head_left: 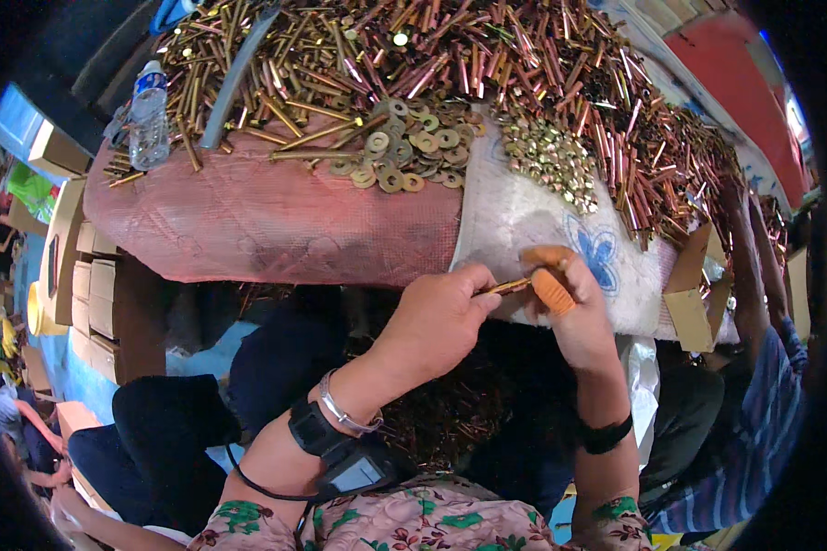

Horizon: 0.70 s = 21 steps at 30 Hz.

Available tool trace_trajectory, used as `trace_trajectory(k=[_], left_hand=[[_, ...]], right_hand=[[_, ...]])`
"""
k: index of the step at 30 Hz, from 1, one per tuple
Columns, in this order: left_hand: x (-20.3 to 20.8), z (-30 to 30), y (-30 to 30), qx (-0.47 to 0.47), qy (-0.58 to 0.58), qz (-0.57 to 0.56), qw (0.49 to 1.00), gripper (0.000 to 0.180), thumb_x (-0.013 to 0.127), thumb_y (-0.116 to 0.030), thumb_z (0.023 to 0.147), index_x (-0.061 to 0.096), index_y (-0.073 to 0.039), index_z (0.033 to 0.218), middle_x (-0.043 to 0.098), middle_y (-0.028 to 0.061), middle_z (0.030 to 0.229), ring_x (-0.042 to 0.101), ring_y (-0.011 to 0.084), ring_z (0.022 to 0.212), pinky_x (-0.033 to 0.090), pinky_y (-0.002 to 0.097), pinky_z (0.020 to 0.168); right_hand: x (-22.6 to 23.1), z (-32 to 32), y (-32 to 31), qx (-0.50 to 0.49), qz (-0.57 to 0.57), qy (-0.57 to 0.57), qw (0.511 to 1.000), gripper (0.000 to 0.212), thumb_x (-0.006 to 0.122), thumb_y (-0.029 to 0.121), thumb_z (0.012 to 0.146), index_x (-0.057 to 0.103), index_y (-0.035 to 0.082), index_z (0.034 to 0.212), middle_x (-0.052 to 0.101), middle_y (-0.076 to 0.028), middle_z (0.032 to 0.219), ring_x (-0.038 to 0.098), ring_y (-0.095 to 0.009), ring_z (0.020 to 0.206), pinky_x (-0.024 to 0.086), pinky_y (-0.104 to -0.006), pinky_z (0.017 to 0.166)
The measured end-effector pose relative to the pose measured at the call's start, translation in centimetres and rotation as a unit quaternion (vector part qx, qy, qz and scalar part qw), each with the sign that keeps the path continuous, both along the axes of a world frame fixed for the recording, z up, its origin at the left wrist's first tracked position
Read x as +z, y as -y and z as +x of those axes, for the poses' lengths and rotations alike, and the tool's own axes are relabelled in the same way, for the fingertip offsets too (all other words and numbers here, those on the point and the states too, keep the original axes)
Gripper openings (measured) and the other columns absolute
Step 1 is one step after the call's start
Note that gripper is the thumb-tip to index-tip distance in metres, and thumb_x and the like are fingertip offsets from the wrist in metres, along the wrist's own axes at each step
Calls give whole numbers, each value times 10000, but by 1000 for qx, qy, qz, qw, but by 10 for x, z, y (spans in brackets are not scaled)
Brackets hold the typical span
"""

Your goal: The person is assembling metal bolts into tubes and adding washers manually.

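Low over my lap, just off the table's front edge, a slim brass-coloured bolt (510, 286) spans my two hands. My left hand (436, 317) pinches one end between thumb and fingers. Around the other end close the fingers of my right hand (574, 308), which wear ribbed orange finger covers (551, 292); they hide the bolt's tip. Beyond my hands lie a heap of flat round washers (400, 151) on pink padding (294, 220) and a heap of small shiny nuts (551, 156) on a white cloth (492, 220).
A large pile of metal rods (487, 46) covers the far side. At left stand a plastic bottle (149, 119) and stacked cardboard boxes (101, 303). An open carton (694, 294) sits at right, beside another person's arm (749, 257). More rods (441, 413) lie below my hands.
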State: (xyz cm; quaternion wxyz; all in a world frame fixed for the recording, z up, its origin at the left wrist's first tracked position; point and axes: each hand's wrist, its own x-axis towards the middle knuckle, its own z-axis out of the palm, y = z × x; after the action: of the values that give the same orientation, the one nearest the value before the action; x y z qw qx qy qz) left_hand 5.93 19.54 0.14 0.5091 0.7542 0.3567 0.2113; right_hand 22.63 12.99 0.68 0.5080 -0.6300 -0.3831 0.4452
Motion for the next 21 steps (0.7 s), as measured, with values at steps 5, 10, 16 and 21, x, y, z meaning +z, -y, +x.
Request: trace_trajectory(k=[5, 10, 16, 21], left_hand=[[-3, -2, 0, -14, -2, -9, 1000, 166, 557, -173, 822, 577, -20, 883, 547, 129, 644, 520, 211, 567, 410, 322, 557], [-7, -4, 0, -14, -2, 11, 1000, 169, 557, -180, 825, 579, -23, 882, 543, 145, 635, 532, 249, 563, 410, 340, 548], [-4, -7, -1, -10, -14, 17, 1000, 165, 555, -188, 828, 582, -32, 873, 543, 168, 634, 545, 291, 566, 411, 355, 539], [2, -11, -1, -45, -31, 5, 998, 169, 561, -191, 818, 576, -27, 856, 552, 189, 660, 568, 333, 612, 421, 398, 552]], right_hand=[[-11, 6, -1, 29, 39, 128, 991, 209, 557, 225, 883, 513, 51, 776, 451, 41, 625, 391, -43, 533, 304, -203, 473], [-4, -8, 2, -14, 34, 84, 996, 205, 532, 214, 896, 512, 53, 772, 441, 46, 624, 402, -43, 560, 315, -206, 491], [-4, -15, -1, -24, 17, 1, 1000, 191, 530, 201, 896, 516, 54, 775, 444, 43, 616, 404, -40, 537, 312, -206, 473], [-13, 0, 8, 29, 14, 183, 983, 172, 567, 166, 867, 522, 25, 780, 483, -9, 613, 455, -98, 537, 367, -250, 488]])
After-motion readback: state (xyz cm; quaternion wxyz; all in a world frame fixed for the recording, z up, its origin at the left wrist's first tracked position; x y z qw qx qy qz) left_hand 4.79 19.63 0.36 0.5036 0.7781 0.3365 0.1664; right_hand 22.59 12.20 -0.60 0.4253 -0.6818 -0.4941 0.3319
